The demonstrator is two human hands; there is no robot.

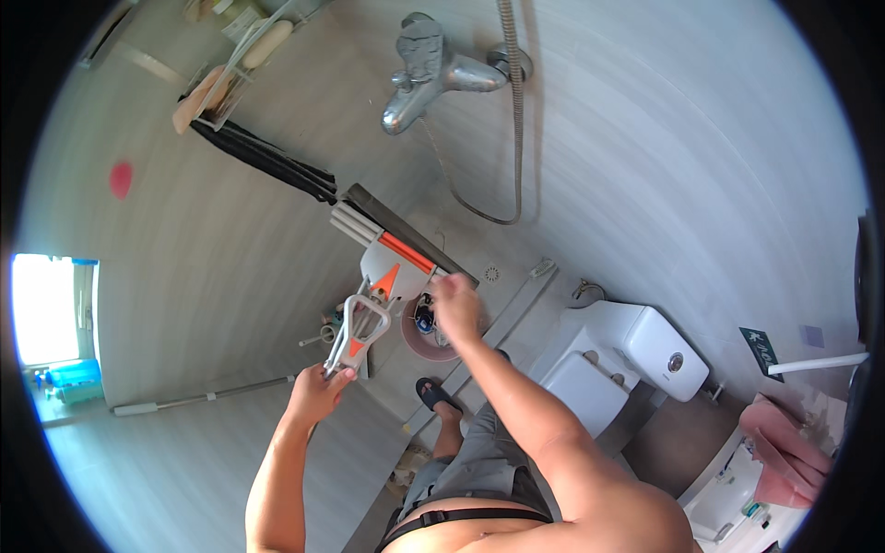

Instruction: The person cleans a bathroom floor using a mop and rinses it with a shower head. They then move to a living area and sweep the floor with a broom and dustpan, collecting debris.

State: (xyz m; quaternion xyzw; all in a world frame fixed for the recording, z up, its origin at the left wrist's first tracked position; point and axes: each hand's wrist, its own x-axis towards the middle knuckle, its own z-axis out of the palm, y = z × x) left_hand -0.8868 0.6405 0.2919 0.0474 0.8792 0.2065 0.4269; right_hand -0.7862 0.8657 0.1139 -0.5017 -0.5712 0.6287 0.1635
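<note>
My left hand (323, 390) grips the grey handle of a mop with a white-and-orange head (399, 268). A light grey looped lever (366, 311) with orange accents lies along the handle above my fingers. The head bears orange and white bars and a long dark grey strip (415, 235) on its far side. My right hand (456, 304), slightly blurred, is at the right end of the mop head; whether its fingers grip it cannot be told. Beneath the head stands a pink basin (430, 354) with several small items inside.
A chrome mixer tap (429, 76) with a metal shower hose (515, 138) is on the wall ahead. A white toilet (588, 387) stands at right, beyond it a washbasin (726, 491) with a pink towel (785, 456). A pole (207, 397) lies at left. A floor brush (543, 268) rests near the drain.
</note>
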